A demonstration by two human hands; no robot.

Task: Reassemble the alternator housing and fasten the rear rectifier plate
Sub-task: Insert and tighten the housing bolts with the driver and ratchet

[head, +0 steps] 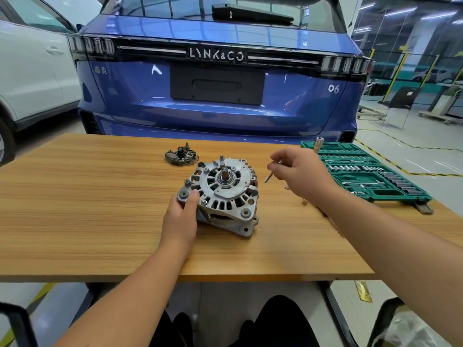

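You are working under bright, even overhead light. Ceiling strips [398,11] glow at the upper right and mirror as streaks on the blue car [215,101] and its rear window. Shadows on the wooden table [87,196] are soft and short, lying close under your forearms. The centre is sharp, down to the car's lettering. Your right hand [299,171] is slightly motion-blurred. Wide-angle distortion bows the table's edges and stretches your arms near the lower corners, where detail softens.
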